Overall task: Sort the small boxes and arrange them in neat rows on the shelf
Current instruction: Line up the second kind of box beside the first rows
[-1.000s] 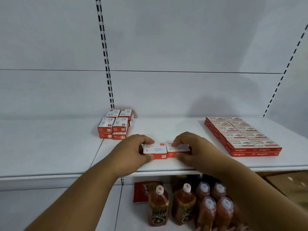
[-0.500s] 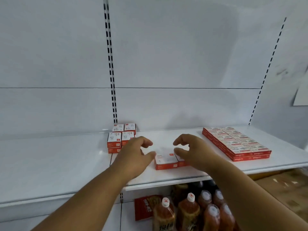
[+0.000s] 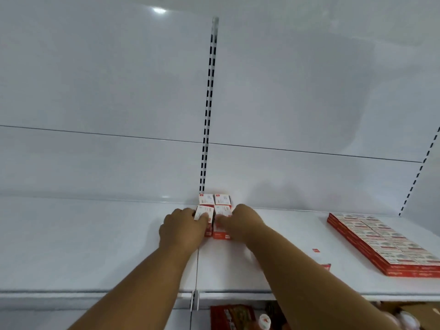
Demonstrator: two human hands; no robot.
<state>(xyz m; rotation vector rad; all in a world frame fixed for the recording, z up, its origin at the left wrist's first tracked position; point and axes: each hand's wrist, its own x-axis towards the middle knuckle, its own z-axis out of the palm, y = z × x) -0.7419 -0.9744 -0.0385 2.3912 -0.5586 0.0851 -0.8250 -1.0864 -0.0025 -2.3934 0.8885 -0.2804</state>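
Both hands reach to the far middle of the white shelf, at the stack of small boxes standing against the back wall at the foot of the slotted upright. The left hand wraps the stack's left side, thumb lying over the top of the near left box, which sits tilted. The right hand presses fingers on the top of the near right box, partly curled; whether either hand truly grips or only pushes cannot be told, as motion blur smears the fingers. Two more box tops show just behind, untouched. A flat block of red packs lies well apart at the right, cut by the frame edge. Below the shelf, bottle caps and a red packet are only partly visible
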